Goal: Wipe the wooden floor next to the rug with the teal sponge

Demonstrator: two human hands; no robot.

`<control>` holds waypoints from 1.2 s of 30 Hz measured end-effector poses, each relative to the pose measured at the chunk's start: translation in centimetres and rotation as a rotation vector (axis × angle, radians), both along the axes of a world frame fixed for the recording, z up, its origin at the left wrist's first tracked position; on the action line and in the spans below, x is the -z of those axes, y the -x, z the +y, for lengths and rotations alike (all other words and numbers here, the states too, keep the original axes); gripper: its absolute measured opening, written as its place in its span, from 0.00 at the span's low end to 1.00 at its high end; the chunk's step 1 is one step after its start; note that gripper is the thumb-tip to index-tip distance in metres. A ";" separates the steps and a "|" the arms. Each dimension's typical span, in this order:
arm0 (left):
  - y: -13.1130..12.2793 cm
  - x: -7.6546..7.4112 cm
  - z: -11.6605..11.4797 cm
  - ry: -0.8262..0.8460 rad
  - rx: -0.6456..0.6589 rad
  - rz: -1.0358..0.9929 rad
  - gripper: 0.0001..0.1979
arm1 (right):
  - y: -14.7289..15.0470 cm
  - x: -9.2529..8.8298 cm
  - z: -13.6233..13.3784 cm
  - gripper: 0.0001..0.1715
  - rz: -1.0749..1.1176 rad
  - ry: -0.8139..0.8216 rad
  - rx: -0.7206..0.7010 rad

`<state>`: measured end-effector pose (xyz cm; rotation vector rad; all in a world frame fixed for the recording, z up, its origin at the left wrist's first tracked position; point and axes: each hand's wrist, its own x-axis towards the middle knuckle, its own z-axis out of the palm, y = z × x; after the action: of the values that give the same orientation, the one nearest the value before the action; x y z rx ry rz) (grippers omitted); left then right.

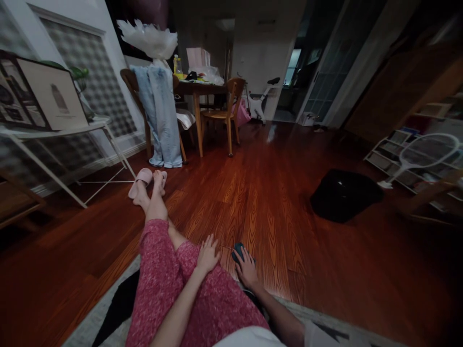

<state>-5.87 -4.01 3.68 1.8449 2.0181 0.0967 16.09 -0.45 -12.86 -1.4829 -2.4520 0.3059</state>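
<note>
My left hand (208, 255) lies flat on the pink patterned trousers (159, 260) over my thigh, with its fingers stretched out and nothing in it. To its right, my right hand (247, 268) rests with its fingers curved over a small, dark teal rounded object (238, 251) that resembles a computer mouse. Part of this object is hidden under the fingers, and a thin line seems to run from it toward my left hand. My legs extend forward, crossed near the ankles, with pink slippers (144, 175) at the feet.
Ahead stand a wooden table (202, 88), a wooden chair (218, 114) and jeans (159, 115) draped over another chair. A white side table (54, 130) holds framed pictures at left. At right are a black bin (345, 195), a racket (428, 152) and shelves. Reddish wooden floor (267, 193) surrounds the rug.
</note>
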 end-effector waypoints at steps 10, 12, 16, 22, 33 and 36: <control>2.0 0.4 -0.5 -0.121 -0.118 0.019 0.27 | -14.5 0.0 2.6 0.32 -0.013 -0.042 0.409; 1.9 0.5 -0.5 -0.126 -0.128 0.006 0.27 | -17.3 -0.2 2.2 0.34 -0.011 -0.037 0.615; 2.0 0.9 -0.5 -0.143 -0.130 -0.021 0.26 | -19.3 -0.6 1.9 0.35 0.058 -0.074 0.973; 1.7 1.0 -0.5 -0.141 -0.141 -0.043 0.26 | -13.5 -0.9 6.1 0.37 0.095 -0.143 1.085; 1.2 1.6 -0.4 -0.165 -0.146 -0.076 0.26 | 9.9 0.4 10.8 0.32 0.051 -0.071 0.310; 1.0 1.7 -0.1 -0.162 -0.151 -0.093 0.27 | 13.4 0.1 9.3 0.31 -0.041 -0.044 -0.047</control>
<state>-6.86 -4.12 1.96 1.7432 2.1356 0.3928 2.68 8.80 -12.97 -1.4291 -2.5116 0.2315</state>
